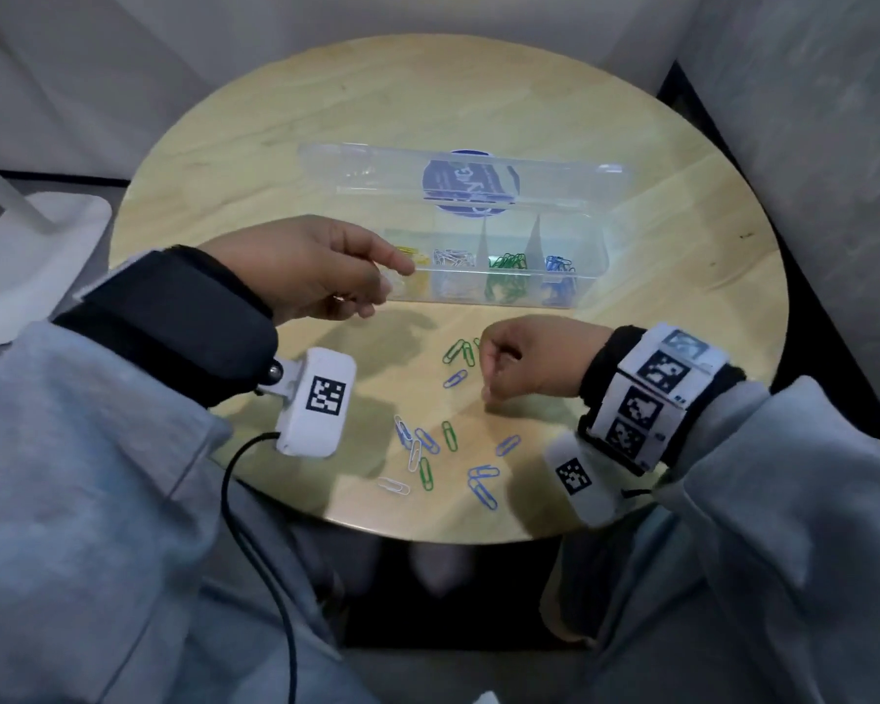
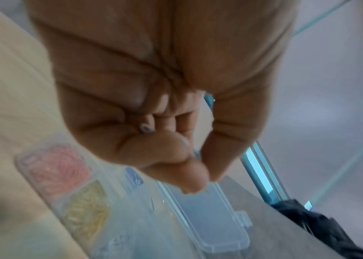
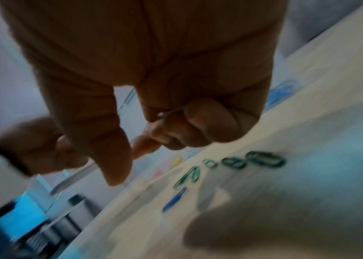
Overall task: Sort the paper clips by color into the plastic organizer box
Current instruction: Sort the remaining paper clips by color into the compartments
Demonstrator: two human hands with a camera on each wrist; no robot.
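The clear organizer box point(image 1: 478, 294) lies open mid-table, with yellow, white, green and blue clips in its compartments. Pink clips point(image 2: 58, 166) and yellow clips point(image 2: 87, 206) fill its left end. My left hand point(image 1: 326, 266) hovers over that end with fingers curled. Its thumb meets the index fingertip point(image 2: 207, 177), and I cannot make out anything held. My right hand point(image 1: 519, 363) is a fist on the table beside green clips point(image 1: 458, 350). In the right wrist view its curled fingers point(image 3: 176, 126) hold a thin grey paper clip point(image 3: 171, 111).
Several loose green, blue and white clips point(image 1: 448, 434) lie near the round table's front edge point(image 1: 428, 538). The box lid point(image 1: 367, 170) lies open behind the box. A black cable point(image 1: 255, 525) hangs from my left wrist. A white stand base point(image 1: 31, 256) sits on the floor at left.
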